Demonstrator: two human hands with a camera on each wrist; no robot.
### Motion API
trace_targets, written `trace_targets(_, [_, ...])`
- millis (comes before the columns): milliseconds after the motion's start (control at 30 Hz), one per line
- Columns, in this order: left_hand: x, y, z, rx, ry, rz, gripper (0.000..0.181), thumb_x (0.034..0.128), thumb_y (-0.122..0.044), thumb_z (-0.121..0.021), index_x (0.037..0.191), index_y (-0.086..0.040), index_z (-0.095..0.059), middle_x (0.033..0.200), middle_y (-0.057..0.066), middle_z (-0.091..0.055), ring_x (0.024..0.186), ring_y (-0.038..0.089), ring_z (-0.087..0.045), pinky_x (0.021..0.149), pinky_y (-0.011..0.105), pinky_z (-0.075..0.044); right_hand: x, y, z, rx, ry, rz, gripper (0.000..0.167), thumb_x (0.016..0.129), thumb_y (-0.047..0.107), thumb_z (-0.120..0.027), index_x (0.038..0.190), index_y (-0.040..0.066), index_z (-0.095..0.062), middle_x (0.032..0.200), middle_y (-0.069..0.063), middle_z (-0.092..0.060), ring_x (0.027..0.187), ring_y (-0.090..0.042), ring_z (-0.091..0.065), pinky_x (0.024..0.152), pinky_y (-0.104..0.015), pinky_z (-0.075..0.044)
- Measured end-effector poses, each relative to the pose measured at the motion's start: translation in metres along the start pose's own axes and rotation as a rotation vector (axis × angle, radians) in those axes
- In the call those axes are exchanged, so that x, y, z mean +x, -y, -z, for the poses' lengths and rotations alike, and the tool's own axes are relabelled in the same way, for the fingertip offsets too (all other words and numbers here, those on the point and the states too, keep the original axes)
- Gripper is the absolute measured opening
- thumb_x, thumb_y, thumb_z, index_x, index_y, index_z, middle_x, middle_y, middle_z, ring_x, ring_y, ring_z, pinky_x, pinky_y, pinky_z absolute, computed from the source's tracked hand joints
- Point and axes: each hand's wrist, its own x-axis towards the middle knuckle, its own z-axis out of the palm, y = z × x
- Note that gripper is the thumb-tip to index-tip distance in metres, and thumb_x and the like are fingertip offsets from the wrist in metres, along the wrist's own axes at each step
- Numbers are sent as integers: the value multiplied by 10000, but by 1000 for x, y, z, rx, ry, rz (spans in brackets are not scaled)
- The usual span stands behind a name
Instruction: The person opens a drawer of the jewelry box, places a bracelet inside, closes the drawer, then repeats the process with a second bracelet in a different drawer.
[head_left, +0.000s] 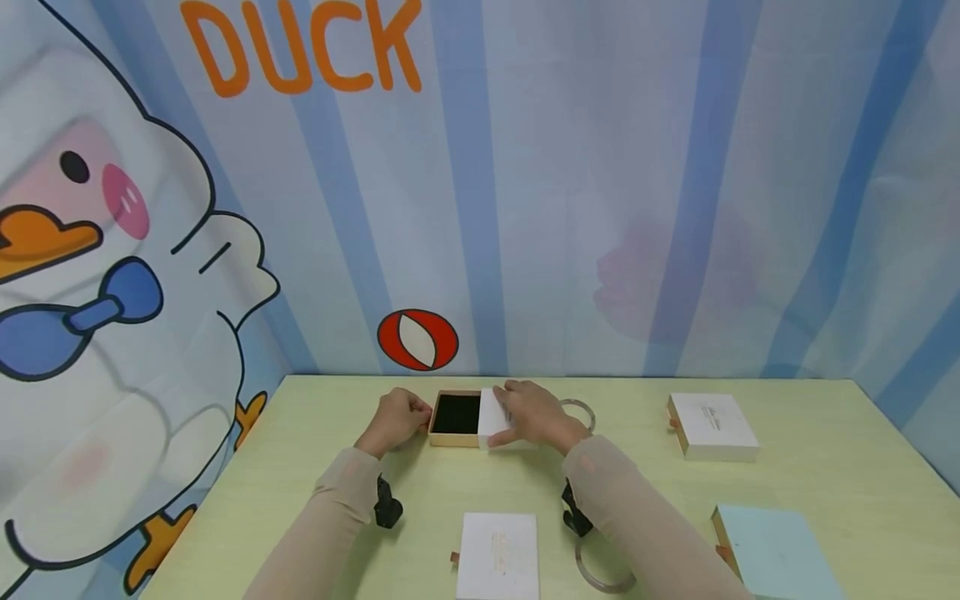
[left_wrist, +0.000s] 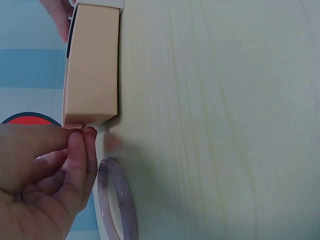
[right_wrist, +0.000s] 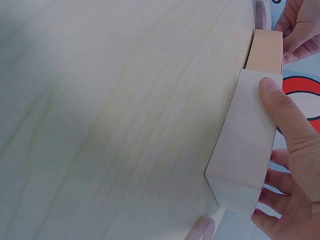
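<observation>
Two beige sleeves [head_left: 648, 521] enter at the bottom of the head view. Four boxes show: an opened box [head_left: 453, 440] just below the frame's middle, one white box [head_left: 497, 557] at bottom centre, another white box [head_left: 715, 427] at right and a pale blue box [head_left: 778, 550] at lower right. Three bangles [left_wrist: 123, 197] lie about the pale wood-grain counter [head_left: 258, 471], before a blue-striped backdrop [head_left: 566, 208] with a printed duck [head_left: 187, 333]. The opened box has a tan drawer [left_wrist: 92, 65], black-lined, projecting leftward from a white cover [right_wrist: 240, 130]. Left-hand [head_left: 400, 418] fingers pinch the drawer's small tab [left_wrist: 83, 128]; right-hand [head_left: 536, 414] fingers grip the cover.
</observation>
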Motion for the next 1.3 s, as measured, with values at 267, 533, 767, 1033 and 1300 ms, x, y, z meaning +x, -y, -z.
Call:
trace_targets(267, [0,-2,3,-1,3,-5,128,959,-27,-639,917,43,-738,804,76,-682,726,185,-594,672,305,-502,1,-1,3,-2,3,12,921,798,500,-800,1478,-4,-439,1461,-221,-461,1324,-399,-448,1063,-492,-383])
trace_targets(533, [-3,-2,6,7,-4,-4,134,955,-49,-646,912,32,-744,800,69,-690,732,186,-599,665,300,-502,0,0,2,0,5,10,917,801,499,-797,1480,-2,-437,1462,-218,-461,1325,-395,-448,1064,-490,-382])
trace_targets(767, [-6,0,13,-7,-28,-31,176,962,-95,-639,943,50,-737,817,111,-715,777,232,-646,737,364,-533,-1,1,1,1,11,-2,912,802,494,-800,1479,2,-440,1466,-218,-457,1330,-399,-443,1067,-488,-381])
trace_targets(1033, [-4,6,21,29,-79,-42,175,955,-125,-666,1020,32,-706,952,129,-705,900,276,-641,811,430,-522,0,2,0,-1,4,-12,905,795,485,-811,1473,5,-451,1455,-212,-471,1314,-396,-460,1055,-484,-395])
trace_targets(1300, [-7,12,27,66,-83,-70,255,951,-123,-664,1123,65,-660,1060,185,-653,1005,332,-587,874,467,-499,-1,2,1,2,1,-8,909,790,485,-815,1469,0,-454,1452,-214,-473,1310,-394,-465,1052,-481,-400])
